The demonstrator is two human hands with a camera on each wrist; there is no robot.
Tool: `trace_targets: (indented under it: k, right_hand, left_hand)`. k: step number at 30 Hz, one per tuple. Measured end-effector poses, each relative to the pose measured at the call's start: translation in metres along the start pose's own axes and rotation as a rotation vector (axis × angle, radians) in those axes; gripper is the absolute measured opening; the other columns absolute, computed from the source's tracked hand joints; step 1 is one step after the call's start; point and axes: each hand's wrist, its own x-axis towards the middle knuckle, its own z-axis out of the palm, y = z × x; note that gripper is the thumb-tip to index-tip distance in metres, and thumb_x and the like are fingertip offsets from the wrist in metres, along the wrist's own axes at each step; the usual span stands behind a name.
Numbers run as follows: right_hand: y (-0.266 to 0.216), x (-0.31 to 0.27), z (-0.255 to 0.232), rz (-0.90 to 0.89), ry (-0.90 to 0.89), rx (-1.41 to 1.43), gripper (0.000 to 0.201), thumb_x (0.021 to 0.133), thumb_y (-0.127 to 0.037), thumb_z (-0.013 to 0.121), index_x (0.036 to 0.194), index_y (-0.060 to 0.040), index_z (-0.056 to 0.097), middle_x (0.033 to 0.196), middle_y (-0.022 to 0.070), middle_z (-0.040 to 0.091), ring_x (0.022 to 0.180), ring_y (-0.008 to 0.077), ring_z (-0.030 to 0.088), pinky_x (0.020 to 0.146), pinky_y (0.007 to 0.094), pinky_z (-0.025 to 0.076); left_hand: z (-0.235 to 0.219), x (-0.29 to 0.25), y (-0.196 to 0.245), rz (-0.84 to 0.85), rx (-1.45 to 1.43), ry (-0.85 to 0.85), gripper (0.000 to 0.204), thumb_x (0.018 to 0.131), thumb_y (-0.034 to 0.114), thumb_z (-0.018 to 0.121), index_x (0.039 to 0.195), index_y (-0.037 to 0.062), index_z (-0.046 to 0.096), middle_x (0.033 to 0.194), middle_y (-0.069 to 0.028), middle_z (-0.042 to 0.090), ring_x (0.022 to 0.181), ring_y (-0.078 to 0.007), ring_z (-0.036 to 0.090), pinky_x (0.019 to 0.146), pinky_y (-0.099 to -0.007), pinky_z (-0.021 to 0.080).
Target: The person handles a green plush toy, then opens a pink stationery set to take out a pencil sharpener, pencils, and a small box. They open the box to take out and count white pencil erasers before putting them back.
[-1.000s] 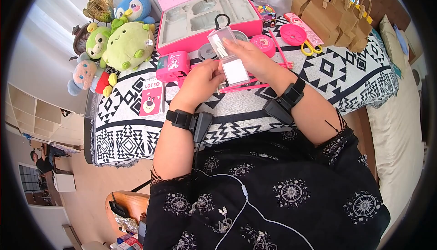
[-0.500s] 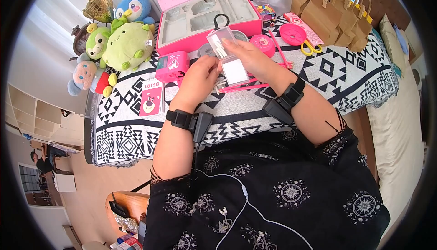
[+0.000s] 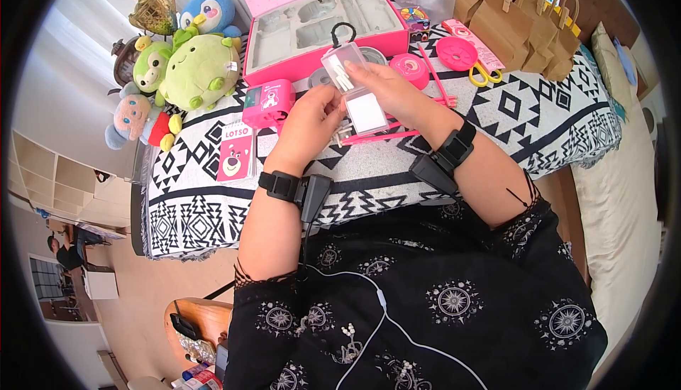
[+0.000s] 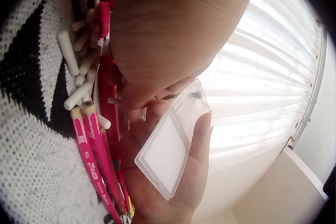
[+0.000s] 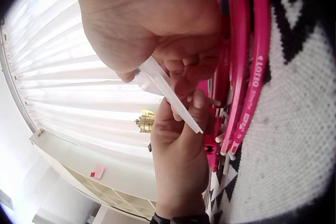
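My right hand (image 3: pixel 386 81) holds an open clear plastic case (image 3: pixel 355 90) above the patterned cloth (image 3: pixel 539 117), fingers curled round its back. A few small white sticks lie in the case's upper half. My left hand (image 3: pixel 316 117) is against the case's left edge and pinches a small white stick between its fingertips. The left wrist view shows the case (image 4: pixel 170 150) from below in the right hand, with loose white sticks (image 4: pixel 79 66) and pink pens (image 4: pixel 94 155) on the cloth. In the right wrist view the case (image 5: pixel 165 92) is edge-on between both hands.
Behind the hands stands an open pink box (image 3: pixel 319 21) with a moulded tray. A pink gadget (image 3: pixel 269 102) and plush toys (image 3: pixel 198 67) lie to the left. At the right are a pink tin (image 3: pixel 410 67), yellow scissors (image 3: pixel 482 74) and paper bags (image 3: pixel 518 21).
My left hand has risen from lower on the cloth up to the left edge of the case. The right hand has tilted the case slightly leftward.
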Motion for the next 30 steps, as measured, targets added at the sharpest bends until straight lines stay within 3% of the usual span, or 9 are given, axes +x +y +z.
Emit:
trace_targets:
  k: [4,6,15,21,22,24,25,27,30]
  right_hand:
    - [0.001,-0.001,0.003,-0.007,0.037,0.017,0.044,0.101,-0.043,0.050,0.116,-0.0031,0.061,0.091,0.0025,0.066,0.076,0.0072,0.063,0.065,0.0231,0.051]
    - [0.001,-0.001,0.003,-0.002,0.041,0.011,0.044,0.101,-0.043,0.050,0.116,-0.0029,0.061,0.091,0.0028,0.067,0.076,0.0073,0.064,0.065,0.0232,0.051]
    - [0.000,-0.002,0.004,-0.024,0.044,-0.036,0.046,0.100,-0.044,0.051,0.116,-0.0020,0.060,0.090,0.0035,0.067,0.076,0.0082,0.064,0.064,0.0237,0.051]
    - [0.002,0.000,-0.001,0.013,-0.021,-0.107,0.043,0.102,-0.042,0.049,0.120,-0.0043,0.058,0.098,0.0031,0.067,0.083,0.0072,0.065,0.070,0.0231,0.052]
    - [0.001,-0.001,0.000,0.022,-0.022,-0.099,0.043,0.102,-0.042,0.049,0.119,-0.0043,0.058,0.097,0.0032,0.067,0.082,0.0074,0.065,0.069,0.0231,0.052]
    - [0.000,-0.002,0.001,0.030,-0.023,-0.090,0.042,0.102,-0.042,0.049,0.118,-0.0044,0.058,0.096,0.0034,0.067,0.082,0.0076,0.065,0.069,0.0231,0.052]
    - [0.000,-0.001,0.001,0.037,-0.025,-0.090,0.042,0.101,-0.042,0.049,0.117,-0.0045,0.059,0.094,0.0035,0.068,0.081,0.0077,0.065,0.068,0.0232,0.052]
    - [0.000,-0.001,0.000,0.044,-0.028,-0.090,0.042,0.101,-0.042,0.049,0.116,-0.0047,0.059,0.093,0.0036,0.068,0.080,0.0078,0.065,0.068,0.0232,0.052]
    - [0.000,-0.001,0.001,0.033,-0.025,-0.087,0.041,0.101,-0.043,0.049,0.115,-0.0049,0.059,0.091,0.0036,0.068,0.079,0.0078,0.065,0.067,0.0231,0.052]
  left_hand:
    - [0.000,0.000,0.001,0.004,0.014,0.000,0.013,0.089,0.008,0.067,0.088,-0.0016,0.057,0.077,-0.0083,0.055,0.068,-0.0160,0.053,0.062,-0.0299,0.045]
    - [-0.001,-0.001,0.007,-0.063,-0.035,-0.009,0.015,0.086,0.008,0.067,0.085,-0.0021,0.056,0.078,-0.0116,0.055,0.071,-0.0268,0.055,0.065,-0.0370,0.045]
    - [-0.002,-0.002,0.009,-0.092,-0.062,-0.041,0.014,0.087,0.009,0.065,0.090,-0.0031,0.058,0.079,-0.0130,0.058,0.072,-0.0275,0.057,0.067,-0.0371,0.046]
    - [-0.002,-0.002,0.009,-0.117,-0.061,-0.064,0.014,0.086,0.009,0.065,0.090,-0.0033,0.059,0.079,-0.0138,0.058,0.073,-0.0283,0.058,0.067,-0.0376,0.046]
    - [-0.001,-0.002,0.007,-0.116,-0.061,-0.064,0.014,0.086,0.009,0.065,0.090,-0.0033,0.059,0.079,-0.0138,0.058,0.073,-0.0283,0.058,0.067,-0.0376,0.046]
    - [-0.002,-0.002,0.004,-0.102,0.026,-0.102,0.015,0.088,0.008,0.064,0.096,-0.0043,0.060,0.080,-0.0108,0.061,0.071,-0.0170,0.058,0.066,-0.0311,0.047]
    - [-0.001,-0.002,0.004,-0.102,0.026,-0.102,0.015,0.088,0.008,0.064,0.096,-0.0043,0.060,0.080,-0.0108,0.061,0.071,-0.0170,0.058,0.066,-0.0311,0.047]
    - [0.001,-0.002,0.004,-0.108,-0.035,-0.065,0.016,0.085,0.011,0.066,0.086,-0.0033,0.058,0.079,-0.0140,0.058,0.072,-0.0295,0.058,0.067,-0.0388,0.046]
    - [0.001,-0.003,0.003,-0.125,-0.035,-0.073,0.016,0.084,0.011,0.066,0.086,-0.0033,0.059,0.079,-0.0142,0.058,0.072,-0.0296,0.059,0.067,-0.0388,0.046]
